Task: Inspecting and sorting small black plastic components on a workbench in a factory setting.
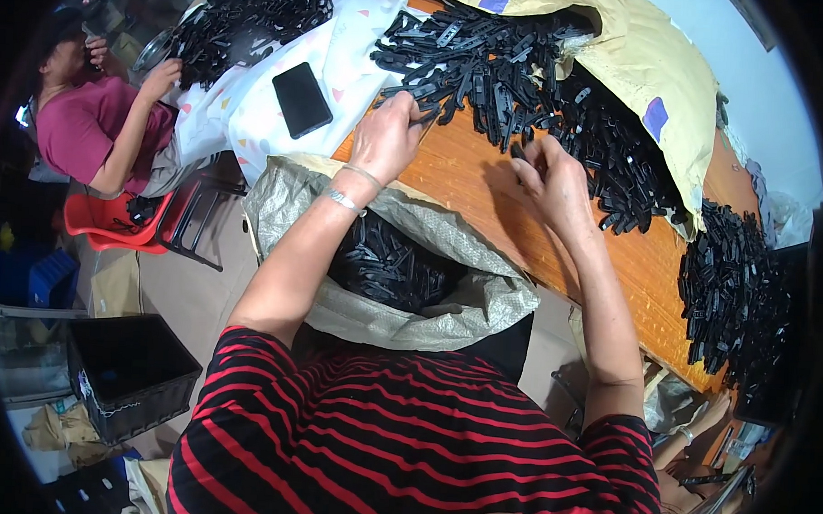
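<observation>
- Hands are busy at a wooden table (468, 182), at the edge nearest the person.
- Left hand (388, 138) rests on the near side of a big pile of black plastic strips (491, 60). Its fingers are curled down into the pile, but I cannot tell if it has hold of a strip.
- Right hand (552, 176) is a little way along the same edge. Its fingers are pinched narrow on one small black strip (521, 152), held just above the wood.
- More black strips run along the far side of the table, on a big tan paper sack (654, 66). Another heap (732, 286) sits at the right end of the table.
- Below the near edge, against the person's lap, is an open grey woven sack (400, 320). It has black strips (388, 265) inside it.
- It looks like a sorting or checking step: strips come off the pile one by one, and the grey woven sack seems to be where they go.
- A next move would need a firm pinch on the small black strip and a short trip down over the table edge, so it lands inside the grey woven sack and not on the floor.
- A black phone (301, 99) lies on a white cloth (346, 64) at the left end.
- Another person in a pink top (81, 128) sits past that end on a red chair (113, 224).
</observation>
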